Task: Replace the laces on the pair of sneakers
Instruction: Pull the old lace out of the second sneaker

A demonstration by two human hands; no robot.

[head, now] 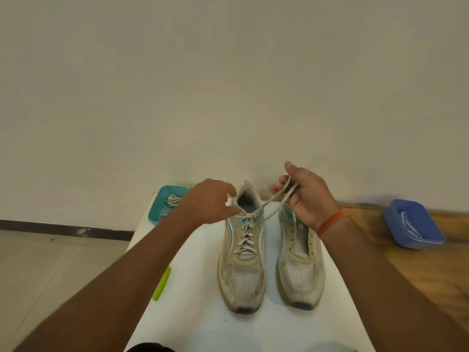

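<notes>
**Lace ends held above the laced sneaker**

At frame centre on the white bench (pixel 203 313), our left hand (pixel 210 201) pinches the laced sneaker's (pixel 242 262) lace (pixel 247 235); our right hand (pixel 308 196) grips its loop above the unlaced sneaker (pixel 300 273). Trays sit either side.

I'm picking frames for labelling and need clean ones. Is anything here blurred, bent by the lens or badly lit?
Head view: lighting is soft and even, no glare. The laced sneaker and right hand gripping the lace are fairly sharp. The blue tray at the right edge is smeared and soft. Wide-angle distortion splays the white table edges and tilts the skirting line.
</notes>
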